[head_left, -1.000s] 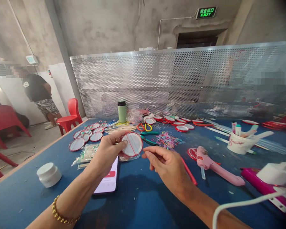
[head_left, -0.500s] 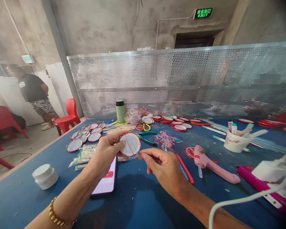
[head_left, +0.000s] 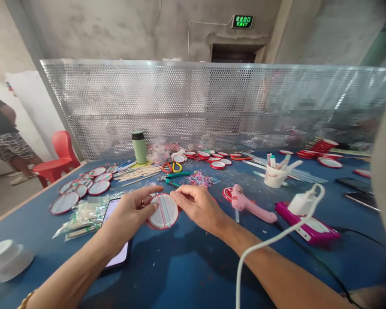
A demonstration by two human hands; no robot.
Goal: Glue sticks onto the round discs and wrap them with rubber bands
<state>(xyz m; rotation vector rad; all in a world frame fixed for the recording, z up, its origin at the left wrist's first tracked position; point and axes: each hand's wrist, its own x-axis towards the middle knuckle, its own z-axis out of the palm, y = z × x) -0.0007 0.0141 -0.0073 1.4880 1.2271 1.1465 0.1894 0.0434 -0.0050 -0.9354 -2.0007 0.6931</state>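
A round white disc [head_left: 165, 216] with a red rim is held up over the table, thin red bands crossing its face. My left hand [head_left: 133, 212] pinches its left side between thumb and fingers, the index finger stretched above the rim. At the disc's upper right edge, the thumb and index finger of my right hand [head_left: 196, 206] are closed on the rim. Whether a loose band is also between them is hidden. Just beyond lie green-handled pliers [head_left: 176, 175] and a pile of small coloured bands [head_left: 201, 179]. A lit phone [head_left: 117, 257] lies partly under my left forearm.
Left are more rimmed discs [head_left: 64, 202], bagged sticks [head_left: 83, 219] and a white jar [head_left: 8, 259]. A green bottle [head_left: 139, 148] stands behind. Right are a pink glue gun [head_left: 252, 206], a paper cup [head_left: 274, 176] and a magenta power strip [head_left: 312, 227], whose white cable [head_left: 270, 238] crosses my right forearm.
The view has turned right. My right hand has moved up from below the disc's right side to its upper right edge. Two red lines now show across the disc, where one showed before.
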